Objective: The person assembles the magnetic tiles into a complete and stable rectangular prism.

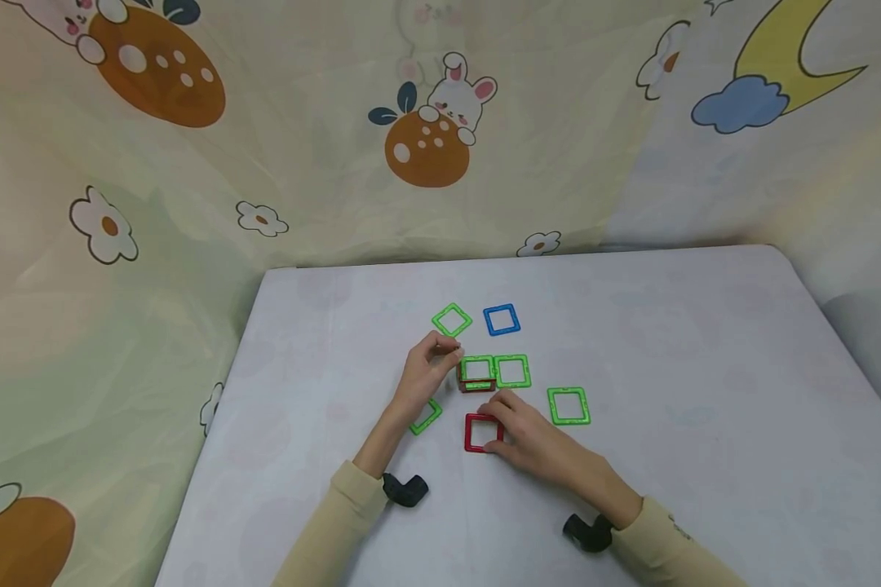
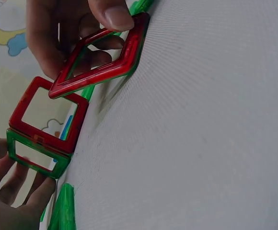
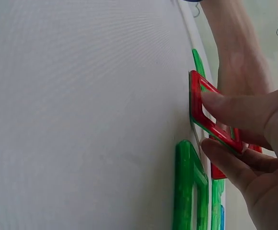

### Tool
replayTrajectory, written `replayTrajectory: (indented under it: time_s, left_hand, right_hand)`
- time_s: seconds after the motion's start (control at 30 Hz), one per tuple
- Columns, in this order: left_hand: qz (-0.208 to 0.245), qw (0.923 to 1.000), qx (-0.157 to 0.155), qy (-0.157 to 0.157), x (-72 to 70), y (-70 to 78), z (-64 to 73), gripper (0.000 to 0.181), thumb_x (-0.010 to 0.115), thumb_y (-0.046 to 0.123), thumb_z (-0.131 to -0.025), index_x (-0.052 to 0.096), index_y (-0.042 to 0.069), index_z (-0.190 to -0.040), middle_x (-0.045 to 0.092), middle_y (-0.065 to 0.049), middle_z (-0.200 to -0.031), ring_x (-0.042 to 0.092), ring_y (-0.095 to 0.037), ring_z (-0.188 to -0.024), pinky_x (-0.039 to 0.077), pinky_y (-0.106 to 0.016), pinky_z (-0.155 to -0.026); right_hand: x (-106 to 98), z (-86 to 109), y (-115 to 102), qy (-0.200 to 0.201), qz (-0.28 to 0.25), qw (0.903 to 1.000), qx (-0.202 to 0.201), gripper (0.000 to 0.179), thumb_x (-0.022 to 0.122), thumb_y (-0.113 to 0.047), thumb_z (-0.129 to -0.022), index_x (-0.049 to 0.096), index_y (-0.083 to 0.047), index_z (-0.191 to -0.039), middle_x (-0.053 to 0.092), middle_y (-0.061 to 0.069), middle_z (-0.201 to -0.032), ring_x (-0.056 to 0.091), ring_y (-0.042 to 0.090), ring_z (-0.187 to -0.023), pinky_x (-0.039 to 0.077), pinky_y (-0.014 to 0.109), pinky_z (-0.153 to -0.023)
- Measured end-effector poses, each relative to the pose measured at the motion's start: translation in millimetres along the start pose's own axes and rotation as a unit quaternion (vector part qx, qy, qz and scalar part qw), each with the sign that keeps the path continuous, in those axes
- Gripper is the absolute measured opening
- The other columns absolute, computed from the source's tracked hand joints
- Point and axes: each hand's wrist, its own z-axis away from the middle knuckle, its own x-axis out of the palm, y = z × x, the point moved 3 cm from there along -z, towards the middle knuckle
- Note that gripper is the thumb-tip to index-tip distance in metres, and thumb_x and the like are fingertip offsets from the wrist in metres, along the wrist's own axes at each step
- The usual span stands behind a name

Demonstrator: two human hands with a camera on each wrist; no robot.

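Note:
Near the middle of the table, my left hand (image 1: 422,375) holds the left side of a small box-like build of magnetic tiles (image 1: 478,385). In the left wrist view, the fingers and thumb of that hand span a green side tile (image 2: 38,160) joined to a red side tile (image 2: 17,115). Closer to me, my right hand (image 1: 536,440) pinches a loose red square magnetic tile (image 1: 467,434) at its right side. The right wrist view shows the thumb over this red frame (image 3: 195,96), which is tilted off the table. Part of the build is hidden by the left hand.
One green tile (image 1: 513,371) lies against the build's right side. Farther back lie another green tile (image 1: 464,328) and a blue tile (image 1: 502,331). A green tile (image 1: 568,422) sits to the right, and a partly covered green tile (image 1: 427,420) is beside the left wrist.

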Motion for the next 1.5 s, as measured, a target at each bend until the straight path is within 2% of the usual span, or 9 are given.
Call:
replayTrajectory:
  time_s: [0.23,0.5,0.87,1.5]
  left_hand:
    - [0.001,1.0000,0.000,-0.002,0.1,0.0,0.4,0.017,0.068,0.025,-0.100,0.067,0.014,-0.113,0.069,-0.003,-0.115,0.059,-0.020,-0.119,0.043,-0.046,-0.103]
    - [-0.006,1.0000,-0.006,0.000,0.5,1.6,0.5,0.019,0.067,0.025,-0.100,0.066,0.012,-0.114,0.069,-0.003,-0.115,0.060,-0.019,-0.118,0.044,-0.047,-0.104]
    - [-0.007,0.9999,-0.007,0.004,0.8,0.2,0.4,0.014,0.068,0.023,-0.099,0.067,0.015,-0.110,0.069,-0.002,-0.114,0.060,-0.019,-0.118,0.044,-0.044,-0.102]
    - [0.007,0.9999,-0.008,0.005,1.1,2.2,0.1,0.017,0.068,0.022,-0.099,0.066,0.010,-0.111,0.069,-0.004,-0.114,0.060,-0.020,-0.118,0.044,-0.043,-0.101]
  right_hand:
    - [-1,0.3,0,0.045,-0.012,0.9985,-0.029,0.034,0.082,-0.001,-0.085,0.070,-0.005,-0.117,0.063,0.004,-0.107,0.062,0.013,-0.091,0.059,0.024,-0.078]
    - [-4,1.3,1,0.071,-0.027,0.9953,-0.060,0.024,0.076,0.005,-0.088,0.072,-0.005,-0.110,0.065,0.002,-0.103,0.059,0.010,-0.086,0.054,0.019,-0.072]
    - [-13,4.6,-1,0.112,-0.010,0.9895,-0.090,0.023,0.080,0.007,-0.082,0.074,-0.004,-0.102,0.068,0.004,-0.100,0.065,0.014,-0.086,0.059,0.027,-0.074]
    - [-39,8.6,17,0.135,0.008,0.9897,-0.046,0.025,0.081,0.007,-0.082,0.076,-0.009,-0.102,0.065,0.000,-0.099,0.060,0.007,-0.082,0.055,0.021,-0.068]
